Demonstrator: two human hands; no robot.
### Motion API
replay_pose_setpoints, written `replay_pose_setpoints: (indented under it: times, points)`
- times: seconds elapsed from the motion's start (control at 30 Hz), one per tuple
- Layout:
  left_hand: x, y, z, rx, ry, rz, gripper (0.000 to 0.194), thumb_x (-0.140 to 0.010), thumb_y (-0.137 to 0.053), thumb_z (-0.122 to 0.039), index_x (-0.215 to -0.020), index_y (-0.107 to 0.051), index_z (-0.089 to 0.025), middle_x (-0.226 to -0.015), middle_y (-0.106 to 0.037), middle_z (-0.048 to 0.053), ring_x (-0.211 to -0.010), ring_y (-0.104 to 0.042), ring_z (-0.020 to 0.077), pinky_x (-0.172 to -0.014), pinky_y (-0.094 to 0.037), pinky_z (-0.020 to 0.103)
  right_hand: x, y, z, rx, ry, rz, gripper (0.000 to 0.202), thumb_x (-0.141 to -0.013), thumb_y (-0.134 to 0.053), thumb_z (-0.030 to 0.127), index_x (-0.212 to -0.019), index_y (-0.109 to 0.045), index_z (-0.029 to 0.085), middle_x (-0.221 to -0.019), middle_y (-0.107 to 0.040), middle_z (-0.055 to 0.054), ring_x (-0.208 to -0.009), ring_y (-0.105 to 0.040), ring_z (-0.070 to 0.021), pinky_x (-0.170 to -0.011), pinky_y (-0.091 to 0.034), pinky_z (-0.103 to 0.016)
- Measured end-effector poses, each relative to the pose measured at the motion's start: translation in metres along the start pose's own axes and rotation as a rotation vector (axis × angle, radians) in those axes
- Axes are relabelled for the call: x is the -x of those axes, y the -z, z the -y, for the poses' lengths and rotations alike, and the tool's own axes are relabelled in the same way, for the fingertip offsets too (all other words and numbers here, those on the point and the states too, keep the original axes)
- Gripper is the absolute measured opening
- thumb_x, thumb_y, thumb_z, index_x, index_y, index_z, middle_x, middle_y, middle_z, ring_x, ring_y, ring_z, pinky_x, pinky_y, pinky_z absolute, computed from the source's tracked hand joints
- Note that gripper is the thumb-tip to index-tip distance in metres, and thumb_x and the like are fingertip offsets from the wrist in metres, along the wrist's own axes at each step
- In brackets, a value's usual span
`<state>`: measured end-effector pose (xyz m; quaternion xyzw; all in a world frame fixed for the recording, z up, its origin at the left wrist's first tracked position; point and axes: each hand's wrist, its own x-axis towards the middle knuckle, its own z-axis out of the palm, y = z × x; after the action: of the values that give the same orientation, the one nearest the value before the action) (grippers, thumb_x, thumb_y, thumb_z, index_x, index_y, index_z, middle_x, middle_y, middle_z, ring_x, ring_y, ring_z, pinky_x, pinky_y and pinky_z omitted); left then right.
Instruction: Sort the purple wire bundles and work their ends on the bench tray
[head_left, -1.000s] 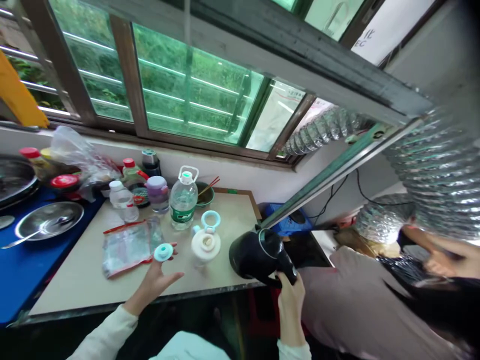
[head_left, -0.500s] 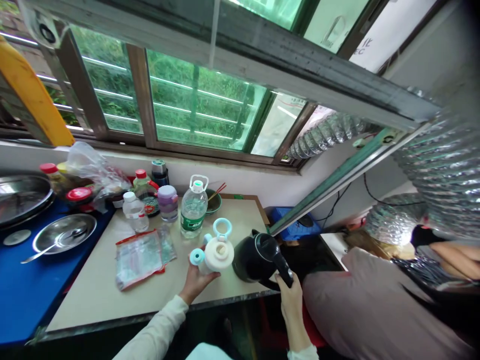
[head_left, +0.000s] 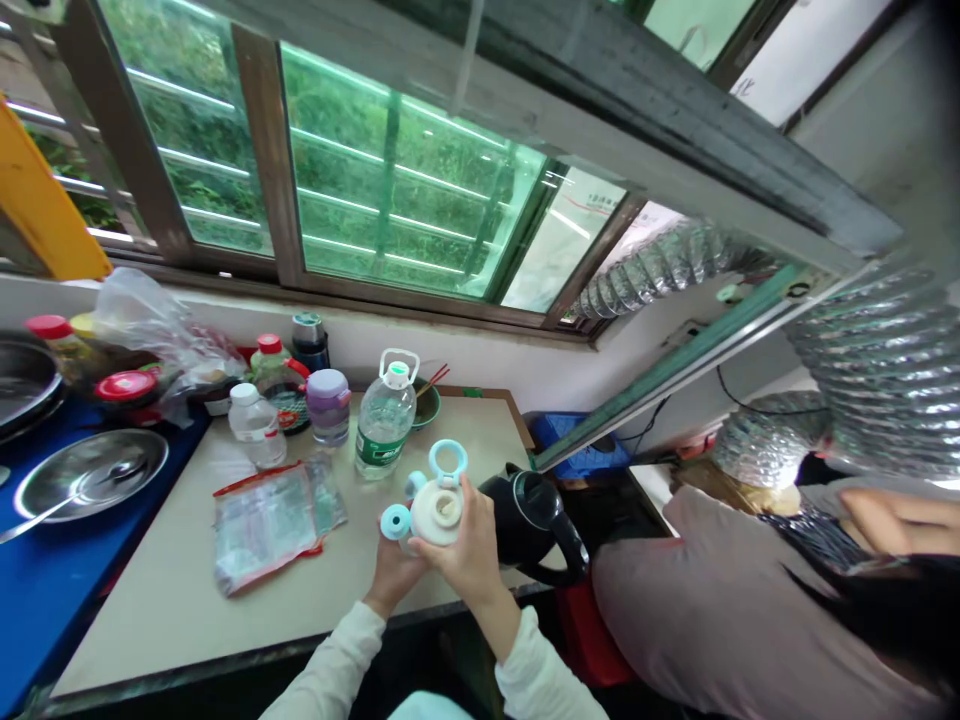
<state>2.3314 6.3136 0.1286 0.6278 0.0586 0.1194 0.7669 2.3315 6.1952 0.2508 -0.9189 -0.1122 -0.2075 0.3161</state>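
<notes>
A white water bottle (head_left: 433, 513) with a light-blue carry ring and a flipped-open light-blue cap stands near the table's front edge. My left hand (head_left: 397, 572) is wrapped round its left side, below the cap. On the right, my right hand (head_left: 472, 545) grips the bottle's white top, fingers bent over its rim. Just beyond that hand stands a black electric kettle (head_left: 517, 515), its handle pointing right and free of any hand. Behind the bottle is a large clear water jug (head_left: 384, 425) with a green label.
Left on the table (head_left: 150, 600) lies a red-edged clear zip bag (head_left: 266, 525). A small clear bottle (head_left: 256, 428), a purple-lidded jar (head_left: 328, 408) and a green bowl (head_left: 426, 405) with chopsticks stand behind. A metal dish (head_left: 94, 475) rests left; another person (head_left: 697, 600) is at right.
My right hand has let go of the kettle's handle and moved left onto the bottle's top. My left hand stays on the bottle. The view has shifted slightly.
</notes>
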Motion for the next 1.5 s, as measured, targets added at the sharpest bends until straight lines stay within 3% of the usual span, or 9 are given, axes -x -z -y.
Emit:
replay_pose_setpoints:
  times: [0.13, 0.6, 0.73, 0.87, 0.93, 1.03, 1.17, 1.4, 1.5]
  points:
    - [-0.003, 0.0, -0.005, -0.088, -0.099, 0.03, 0.075, -0.043, -0.086, -0.024, -0.11, -0.052, -0.025, -0.102, -0.064, 0.004, -0.095, -0.062, 0.0311, -0.089, -0.048, 0.05, -0.008, 0.009, -0.013, -0.014, 0.109, 0.071, 0.097, -0.061, -0.075, 0.057, -0.14, -0.032, 0.021, -0.121, -0.055, -0.014, -0.105, -0.054, -0.034, -0.09, -0.044, -0.051]
    - [-0.003, -0.001, -0.006, -0.072, -0.078, 0.051, 0.072, -0.044, -0.086, -0.027, -0.108, -0.052, -0.024, -0.099, -0.065, 0.005, -0.091, -0.064, 0.0293, -0.084, -0.05, 0.045, -0.016, 0.014, -0.03, -0.085, 0.25, 0.168, 0.09, -0.063, -0.076, 0.05, -0.137, -0.035, 0.02, -0.125, -0.052, -0.013, -0.112, -0.051, -0.0328, -0.097, -0.041, -0.051]
    - [-0.005, 0.001, -0.011, -0.106, -0.117, 0.04, 0.069, -0.046, -0.088, -0.029, -0.107, -0.057, -0.024, -0.099, -0.065, 0.006, -0.093, -0.063, 0.0308, -0.087, -0.049, 0.048, -0.016, 0.01, -0.035, -0.116, 0.139, 0.152, 0.1, -0.058, -0.079, 0.047, -0.141, -0.029, 0.021, -0.125, -0.051, -0.014, -0.113, -0.051, -0.0344, -0.096, -0.042, -0.055]
    - [-0.004, 0.022, -0.021, -0.052, -0.22, 0.06, 0.088, -0.046, -0.089, -0.031, -0.124, -0.049, -0.023, -0.125, -0.055, 0.013, -0.117, -0.053, 0.0338, -0.104, -0.04, 0.051, -0.023, 0.016, -0.031, -0.233, -0.032, 0.039, 0.099, -0.058, -0.078, 0.041, -0.142, -0.028, 0.021, -0.128, -0.05, -0.015, -0.116, -0.051, -0.0343, -0.098, -0.041, -0.055]
    - [-0.004, 0.036, -0.021, -0.014, -0.152, -0.017, 0.088, -0.051, -0.087, -0.039, -0.127, -0.046, -0.02, -0.132, -0.05, 0.016, -0.124, -0.048, 0.0342, -0.108, -0.034, 0.051, -0.029, 0.028, -0.024, -0.302, -0.098, -0.019, 0.098, -0.059, -0.076, 0.039, -0.142, -0.027, 0.02, -0.128, -0.051, -0.015, -0.115, -0.052, -0.0334, -0.098, -0.042, -0.054]
    - [-0.007, 0.045, -0.02, 0.159, 0.124, -0.119, 0.072, -0.064, -0.072, -0.06, -0.119, -0.052, -0.018, -0.128, -0.055, 0.018, -0.122, -0.051, 0.0341, -0.104, -0.039, 0.05, -0.038, 0.049, -0.009, -0.403, -0.172, -0.06, 0.097, -0.062, -0.075, 0.04, -0.142, -0.027, 0.018, -0.126, -0.052, -0.015, -0.112, -0.055, -0.0312, -0.094, -0.046, -0.049]
    - [-0.008, 0.024, -0.037, 0.52, 0.374, 0.067, 0.065, -0.075, -0.045, -0.076, -0.099, -0.063, -0.018, -0.107, -0.069, 0.014, -0.11, -0.061, 0.0318, -0.094, -0.048, 0.048, -0.043, 0.067, 0.01, -0.526, -0.226, -0.082, 0.09, -0.068, -0.071, 0.043, -0.142, -0.026, 0.02, -0.121, -0.056, -0.014, -0.105, -0.06, -0.0272, -0.089, -0.05, -0.044]
    - [0.004, -0.011, -0.102, 0.828, 0.501, -0.015, 0.036, -0.084, -0.052, -0.051, -0.092, -0.065, -0.019, -0.092, -0.074, 0.006, -0.094, -0.068, 0.0254, -0.086, -0.052, 0.041, -0.032, 0.077, 0.024, -0.486, -0.194, -0.176, 0.085, -0.071, -0.068, 0.05, -0.139, -0.029, 0.018, -0.115, -0.059, -0.013, -0.1, -0.062, -0.0273, -0.087, -0.051, -0.044]
    - [0.013, -0.02, -0.115, 0.862, 0.668, -0.03, 0.024, -0.084, -0.054, -0.035, -0.088, -0.065, -0.014, -0.079, -0.073, 0.007, -0.075, -0.069, 0.0227, -0.078, -0.053, 0.039, -0.023, 0.092, 0.023, -0.422, -0.018, -0.166, 0.087, -0.067, -0.07, 0.054, -0.137, -0.035, 0.017, -0.122, -0.055, -0.016, -0.108, -0.058, -0.0311, -0.092, -0.048, -0.047]
